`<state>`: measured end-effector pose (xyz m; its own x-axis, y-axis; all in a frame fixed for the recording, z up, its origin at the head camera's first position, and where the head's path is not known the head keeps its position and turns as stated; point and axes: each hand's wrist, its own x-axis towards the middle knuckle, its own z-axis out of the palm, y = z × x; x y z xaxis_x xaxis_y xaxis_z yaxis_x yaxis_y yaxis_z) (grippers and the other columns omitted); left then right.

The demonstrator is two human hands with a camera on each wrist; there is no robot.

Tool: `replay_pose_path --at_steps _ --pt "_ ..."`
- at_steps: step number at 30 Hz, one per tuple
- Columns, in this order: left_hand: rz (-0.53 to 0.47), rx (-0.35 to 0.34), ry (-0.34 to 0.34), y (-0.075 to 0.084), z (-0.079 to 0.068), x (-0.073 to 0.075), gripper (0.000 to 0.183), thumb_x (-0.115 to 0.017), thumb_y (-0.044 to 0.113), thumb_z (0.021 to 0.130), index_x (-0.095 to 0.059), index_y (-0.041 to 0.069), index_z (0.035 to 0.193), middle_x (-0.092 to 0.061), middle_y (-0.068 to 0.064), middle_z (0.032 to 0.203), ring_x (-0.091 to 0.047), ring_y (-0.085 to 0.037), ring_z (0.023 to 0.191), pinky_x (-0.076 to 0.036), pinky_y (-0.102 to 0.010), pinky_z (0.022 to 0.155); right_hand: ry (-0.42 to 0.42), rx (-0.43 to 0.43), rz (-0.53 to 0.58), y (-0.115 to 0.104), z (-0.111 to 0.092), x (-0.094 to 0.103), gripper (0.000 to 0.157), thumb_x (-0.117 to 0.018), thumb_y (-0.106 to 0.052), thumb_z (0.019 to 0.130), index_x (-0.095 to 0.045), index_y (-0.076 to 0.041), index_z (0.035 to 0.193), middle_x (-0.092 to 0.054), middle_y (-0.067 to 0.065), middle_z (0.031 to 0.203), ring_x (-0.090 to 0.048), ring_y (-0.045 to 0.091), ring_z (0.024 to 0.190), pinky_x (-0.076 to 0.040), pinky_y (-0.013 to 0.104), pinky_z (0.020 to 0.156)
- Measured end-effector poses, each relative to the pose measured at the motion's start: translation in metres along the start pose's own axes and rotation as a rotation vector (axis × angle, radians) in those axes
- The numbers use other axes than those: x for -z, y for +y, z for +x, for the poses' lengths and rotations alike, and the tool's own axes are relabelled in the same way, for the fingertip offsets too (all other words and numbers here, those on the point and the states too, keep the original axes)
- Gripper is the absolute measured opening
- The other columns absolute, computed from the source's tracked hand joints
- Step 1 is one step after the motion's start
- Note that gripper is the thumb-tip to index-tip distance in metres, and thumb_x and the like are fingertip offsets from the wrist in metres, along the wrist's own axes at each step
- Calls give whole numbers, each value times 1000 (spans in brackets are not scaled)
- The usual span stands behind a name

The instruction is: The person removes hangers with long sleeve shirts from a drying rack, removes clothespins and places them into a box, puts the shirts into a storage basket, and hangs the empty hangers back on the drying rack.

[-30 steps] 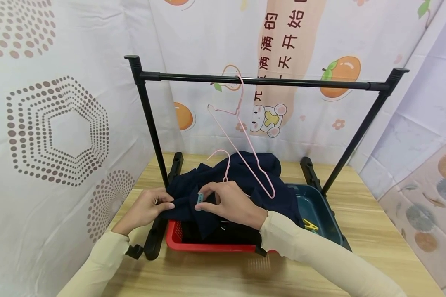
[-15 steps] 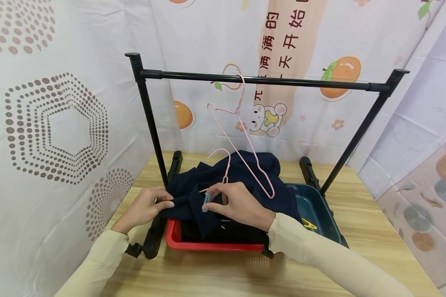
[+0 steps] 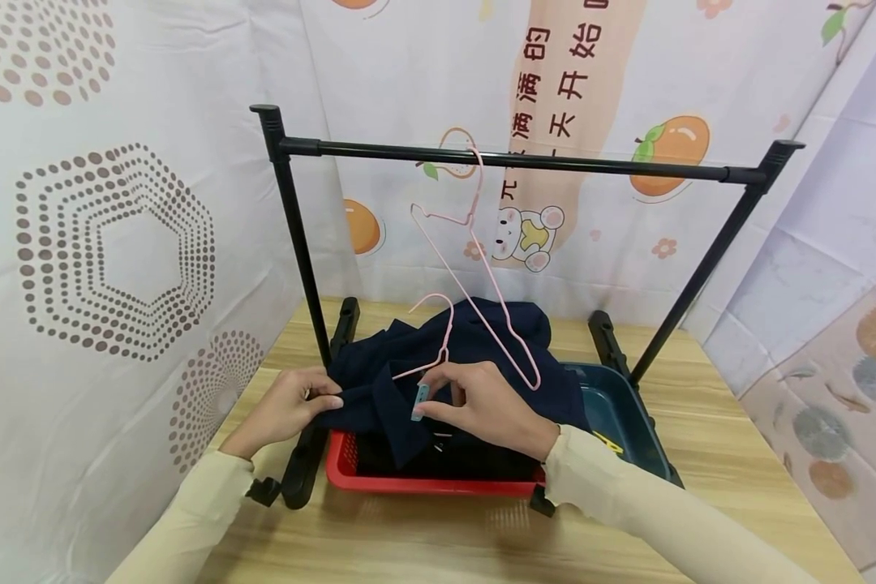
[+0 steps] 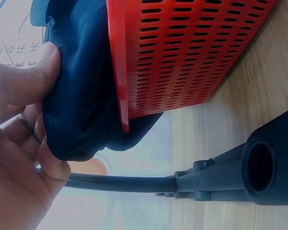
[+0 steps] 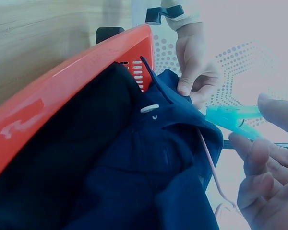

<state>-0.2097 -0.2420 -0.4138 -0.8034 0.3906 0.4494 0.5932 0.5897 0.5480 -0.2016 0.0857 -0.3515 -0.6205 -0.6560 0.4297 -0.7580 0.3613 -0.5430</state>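
Observation:
My left hand (image 3: 285, 410) pinches a fold of a navy garment (image 3: 365, 410) at its left end, thumb on top; in the left wrist view the fold (image 4: 74, 96) lies between thumb and fingers. My right hand (image 3: 482, 405) pinches a light blue clothespin (image 3: 419, 401) over the garment's collar. In the right wrist view the clothespin (image 5: 233, 117) points at the garment's edge, its tip right at the fabric. A pink hanger (image 3: 448, 324) sticks up out of the garment, its lower part hidden in the cloth. A white button (image 5: 150, 109) shows on the garment.
A black rack bar (image 3: 380, 152) crosses above, with a second pink hanger (image 3: 474, 243) on it. Under the garment stands a red basket (image 3: 438, 487) holding black cloth. A dark teal tray (image 3: 628, 397) with a yellow item (image 3: 608, 442) is at right. A printed curtain (image 3: 153, 324) surrounds the table.
My right hand has moved a little to the right with the clothespin, uncovering more of the hanger's shoulder at the collar. My left hand keeps its hold on the garment.

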Motion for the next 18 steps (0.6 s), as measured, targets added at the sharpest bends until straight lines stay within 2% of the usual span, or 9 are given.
replay_pose_path --at_steps 7,18 --pt "-10 3 -4 0 1 0 9 -76 11 81 -74 19 83 -60 14 74 -50 -6 59 -45 -25 53 20 -6 -19 3 -8 6 32 -70 -39 86 -68 -15 107 -64 -18 88 -43 4 49 -35 21 47" --pt "0 -2 2 -3 0 -1 9 -76 12 81 -73 19 84 -59 15 74 -51 -6 60 -44 -25 54 36 -40 -56 9 -22 15 27 -71 -42 84 -68 -22 103 -64 -20 87 -42 4 50 -33 21 46"
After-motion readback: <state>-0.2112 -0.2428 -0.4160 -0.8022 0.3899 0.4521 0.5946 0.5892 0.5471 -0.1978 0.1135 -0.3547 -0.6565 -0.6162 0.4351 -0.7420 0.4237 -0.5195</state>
